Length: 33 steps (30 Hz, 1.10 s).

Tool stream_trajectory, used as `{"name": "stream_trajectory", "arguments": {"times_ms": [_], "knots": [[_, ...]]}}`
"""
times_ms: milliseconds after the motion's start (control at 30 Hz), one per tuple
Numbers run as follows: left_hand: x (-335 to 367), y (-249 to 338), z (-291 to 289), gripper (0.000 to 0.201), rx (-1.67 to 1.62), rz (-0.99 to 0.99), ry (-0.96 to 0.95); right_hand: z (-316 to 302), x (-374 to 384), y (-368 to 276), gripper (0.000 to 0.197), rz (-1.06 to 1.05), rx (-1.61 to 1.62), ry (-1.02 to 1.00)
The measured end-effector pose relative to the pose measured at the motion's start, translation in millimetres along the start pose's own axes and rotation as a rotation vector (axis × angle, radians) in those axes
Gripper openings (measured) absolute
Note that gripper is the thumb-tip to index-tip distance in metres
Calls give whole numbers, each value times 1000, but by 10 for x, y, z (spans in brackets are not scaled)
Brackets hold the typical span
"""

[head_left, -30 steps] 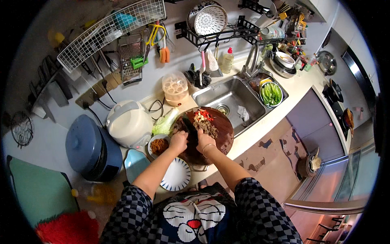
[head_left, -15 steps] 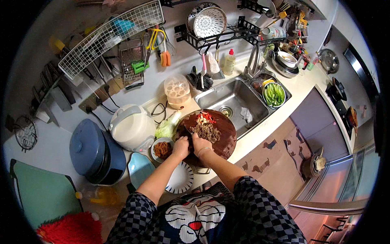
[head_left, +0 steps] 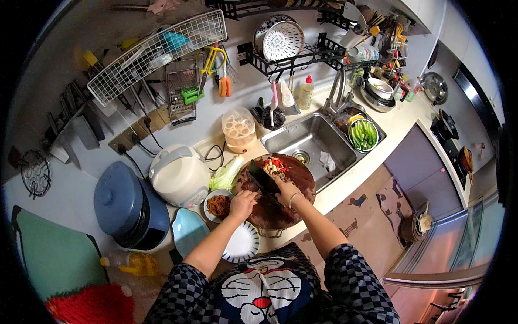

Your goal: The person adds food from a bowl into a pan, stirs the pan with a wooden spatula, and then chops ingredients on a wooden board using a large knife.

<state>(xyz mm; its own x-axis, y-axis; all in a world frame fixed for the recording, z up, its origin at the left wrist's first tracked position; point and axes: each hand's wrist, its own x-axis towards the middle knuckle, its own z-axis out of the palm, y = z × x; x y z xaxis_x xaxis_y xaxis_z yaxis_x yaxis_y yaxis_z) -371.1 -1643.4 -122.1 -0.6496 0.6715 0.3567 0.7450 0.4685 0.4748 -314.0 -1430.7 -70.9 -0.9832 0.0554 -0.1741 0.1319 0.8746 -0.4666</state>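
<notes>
A round, dark reddish-brown chopping board [head_left: 275,213] lies on the counter in front of me. My right hand [head_left: 286,193] grips a cleaver [head_left: 261,176], its dark, broad blade slanting to the far left over the board. Chopped brown meat [head_left: 279,176] shows partly behind the blade; the rest is hidden. Cut red chilli [head_left: 276,162] and pale chopped bits lie at the board's far side. My left hand [head_left: 244,205] is at the board's left edge, near the cleaver, with its fingers stretched out and nothing visible in them.
Left of the board are a bowl of brown shreds [head_left: 218,205], leafy cabbage [head_left: 226,174], a striped white plate [head_left: 241,243] and a light-blue dish [head_left: 188,231]. A rice cooker [head_left: 179,175] stands behind them. The sink [head_left: 310,135] lies beyond, with a bowl of green vegetables [head_left: 363,135].
My hands were close together at the board's near left, with the meat heap uncovered. Now they are apart; the right has moved right, and the blade lies broad across the board, partly covering the meat.
</notes>
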Motion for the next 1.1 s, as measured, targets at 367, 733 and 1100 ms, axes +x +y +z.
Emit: {"name": "stream_trajectory", "arguments": {"times_ms": [367,733,1100], "knots": [[11,-31,50,34,5,38,-4,-179,-335,-552,42,169,-54,-122],[96,-229,-7,19,-13,84,-64,-48,-239,-911,38,305,-78,-182],[179,-217,-7,30,-110,73,-26,-47,-94,-725,47,324,12,-174]]}}
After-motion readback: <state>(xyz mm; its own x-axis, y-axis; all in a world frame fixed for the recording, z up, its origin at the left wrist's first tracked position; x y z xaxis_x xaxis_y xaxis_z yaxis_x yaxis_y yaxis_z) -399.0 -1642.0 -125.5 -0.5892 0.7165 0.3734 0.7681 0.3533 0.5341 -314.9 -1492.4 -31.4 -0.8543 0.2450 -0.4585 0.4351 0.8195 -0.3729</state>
